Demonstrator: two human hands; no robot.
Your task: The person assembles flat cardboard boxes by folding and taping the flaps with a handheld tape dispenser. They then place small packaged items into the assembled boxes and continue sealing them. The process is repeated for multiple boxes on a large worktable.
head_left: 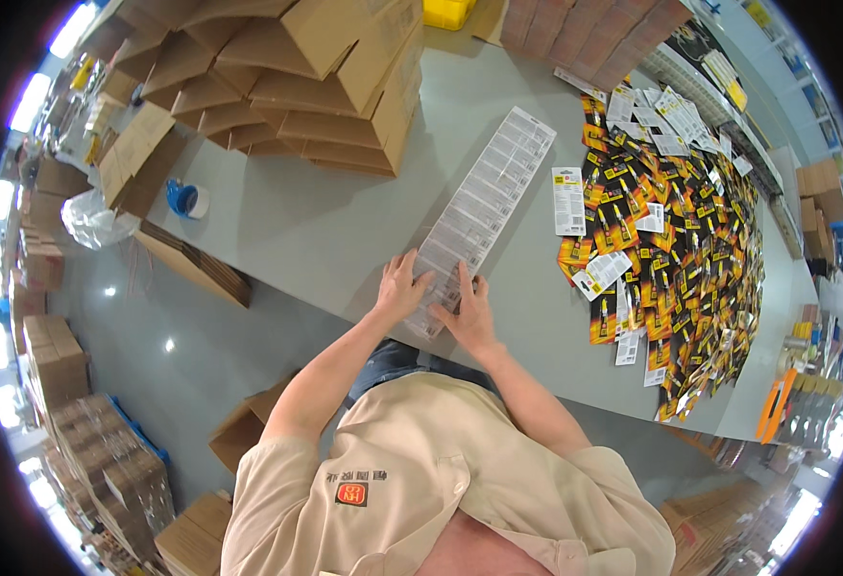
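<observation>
In the head view, the strip, long, pale and printed in rows, lay flat and slantwise on the surface, between the stacked cartons and the heap of packs. It looked light, thin and bendy, with a sheen that suggested a slippery face; it would probably crease or sag if lifted by one end, so a hold on both long edges seemed safest. The left hand rested at the strip's left edge, near its close end, fingers pointing away from the body. The right hand reached over the opposite side, fingers bent. The hands were near each other but apart; whether either one pinched the strip could not be told. Both forearms angled inward.
</observation>
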